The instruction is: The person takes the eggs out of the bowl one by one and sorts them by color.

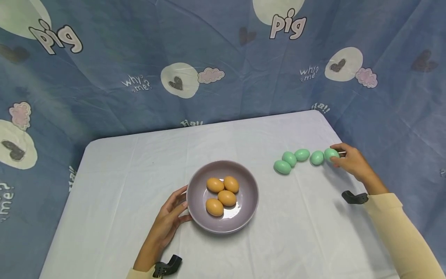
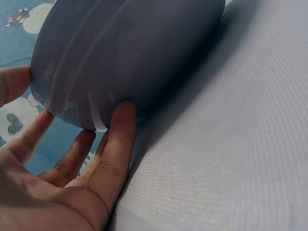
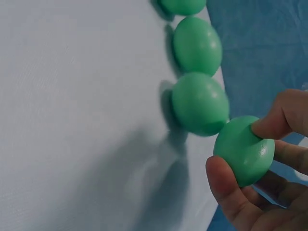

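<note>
The left hand (image 1: pixel 167 221) rests with loose, straight fingers against the left wall of the bowl (image 1: pixel 195 217), touching it and not gripping. Four orange eggs (image 1: pixel 223 195) lie in the bowl. To the right, a row of green eggs (image 1: pixel 296 159) lies on the table (image 1: pixel 122 193), well apart from the bowl. The right hand (image 1: pixel 352 161) pinches the last green egg (image 1: pixel 331 154) at the right end of the row, between thumb and fingers. The bowl lies to the left of this egg, nearer to the left hand.
</note>
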`<state>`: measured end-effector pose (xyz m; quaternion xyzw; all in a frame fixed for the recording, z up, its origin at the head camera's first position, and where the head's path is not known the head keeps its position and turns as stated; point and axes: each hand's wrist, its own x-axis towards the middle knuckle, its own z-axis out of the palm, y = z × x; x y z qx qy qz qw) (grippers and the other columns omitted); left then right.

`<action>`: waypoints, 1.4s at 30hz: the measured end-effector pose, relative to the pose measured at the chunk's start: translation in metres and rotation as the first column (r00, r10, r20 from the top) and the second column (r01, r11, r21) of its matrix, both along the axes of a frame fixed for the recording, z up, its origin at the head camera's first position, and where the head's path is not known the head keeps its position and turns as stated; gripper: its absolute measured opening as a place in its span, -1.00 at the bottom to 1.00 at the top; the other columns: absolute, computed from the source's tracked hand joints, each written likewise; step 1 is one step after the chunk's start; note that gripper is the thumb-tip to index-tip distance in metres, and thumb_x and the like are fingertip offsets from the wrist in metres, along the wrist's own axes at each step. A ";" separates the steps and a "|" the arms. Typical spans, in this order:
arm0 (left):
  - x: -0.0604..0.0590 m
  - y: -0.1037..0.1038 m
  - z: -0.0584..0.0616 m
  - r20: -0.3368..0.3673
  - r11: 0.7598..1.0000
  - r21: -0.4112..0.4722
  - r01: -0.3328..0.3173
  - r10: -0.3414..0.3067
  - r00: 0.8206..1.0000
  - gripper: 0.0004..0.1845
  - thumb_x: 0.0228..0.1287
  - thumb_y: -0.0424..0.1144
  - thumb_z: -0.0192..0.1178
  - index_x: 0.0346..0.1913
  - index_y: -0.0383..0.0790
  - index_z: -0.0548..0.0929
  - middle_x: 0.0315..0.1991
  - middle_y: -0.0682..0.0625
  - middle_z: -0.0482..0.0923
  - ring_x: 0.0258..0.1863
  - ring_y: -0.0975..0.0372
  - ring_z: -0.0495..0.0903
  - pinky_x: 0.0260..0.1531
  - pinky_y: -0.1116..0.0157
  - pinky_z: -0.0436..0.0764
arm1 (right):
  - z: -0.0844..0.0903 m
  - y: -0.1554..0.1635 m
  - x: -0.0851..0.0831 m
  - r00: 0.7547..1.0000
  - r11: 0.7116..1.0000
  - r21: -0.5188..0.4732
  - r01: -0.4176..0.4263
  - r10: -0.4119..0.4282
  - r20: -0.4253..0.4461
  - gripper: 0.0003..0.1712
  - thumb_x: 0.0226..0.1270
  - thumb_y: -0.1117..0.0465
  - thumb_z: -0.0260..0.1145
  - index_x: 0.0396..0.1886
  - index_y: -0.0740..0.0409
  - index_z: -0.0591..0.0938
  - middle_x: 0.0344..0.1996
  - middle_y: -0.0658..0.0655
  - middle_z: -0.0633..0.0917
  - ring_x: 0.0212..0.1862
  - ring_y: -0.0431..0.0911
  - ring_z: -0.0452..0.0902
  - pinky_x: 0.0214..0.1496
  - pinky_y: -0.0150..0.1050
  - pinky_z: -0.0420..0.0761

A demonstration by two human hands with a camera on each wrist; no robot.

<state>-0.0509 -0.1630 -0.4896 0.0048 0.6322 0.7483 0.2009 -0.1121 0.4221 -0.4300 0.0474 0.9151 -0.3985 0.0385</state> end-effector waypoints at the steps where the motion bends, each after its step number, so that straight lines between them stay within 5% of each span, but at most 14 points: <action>1: 0.000 0.000 0.000 -0.005 1.000 0.002 0.002 -0.002 1.000 -0.40 0.49 -0.21 0.12 0.51 -0.07 0.23 0.39 -0.11 0.26 0.18 0.21 0.56 0.02 0.07 0.71 | -0.002 0.001 -0.001 1.000 1.000 0.002 0.008 -0.008 0.015 -0.41 0.42 0.30 0.21 0.34 0.51 0.34 0.19 0.53 0.45 -0.22 -0.52 0.45 -0.29 -0.45 0.68; 16: 0.001 0.001 0.000 -0.027 1.000 0.018 0.013 -0.012 1.000 -0.41 0.51 -0.25 0.07 0.52 -0.09 0.21 0.37 -0.09 0.26 0.19 0.20 0.55 -0.02 0.10 0.72 | -0.020 0.008 -0.007 0.998 1.000 -0.002 0.013 -0.013 0.055 -0.40 0.41 0.33 0.23 0.35 0.53 0.33 0.24 0.55 0.43 -0.29 -0.60 0.40 -0.28 -0.41 0.69; 37: 0.001 0.002 0.002 -0.013 1.000 0.023 -0.003 0.004 1.000 -0.41 0.51 -0.27 0.08 0.52 -0.09 0.22 0.35 -0.05 0.32 0.15 0.21 0.57 -0.05 0.11 0.73 | -0.027 0.003 -0.012 0.993 0.999 0.050 0.012 -0.017 0.115 -0.34 0.42 0.24 0.27 0.39 0.47 0.31 0.24 0.52 0.46 -0.23 -0.17 0.66 -0.27 -0.47 0.61; 42: 0.001 0.003 0.002 -0.014 1.000 0.017 -0.007 0.007 1.000 -0.41 0.50 -0.27 0.08 0.52 -0.10 0.23 0.34 -0.07 0.32 0.14 0.21 0.58 -0.06 0.11 0.73 | -0.027 0.003 -0.013 0.993 0.999 0.040 0.000 -0.004 0.117 -0.34 0.42 0.23 0.27 0.39 0.46 0.31 0.23 0.53 0.46 -0.28 -0.20 0.67 -0.28 -0.47 0.60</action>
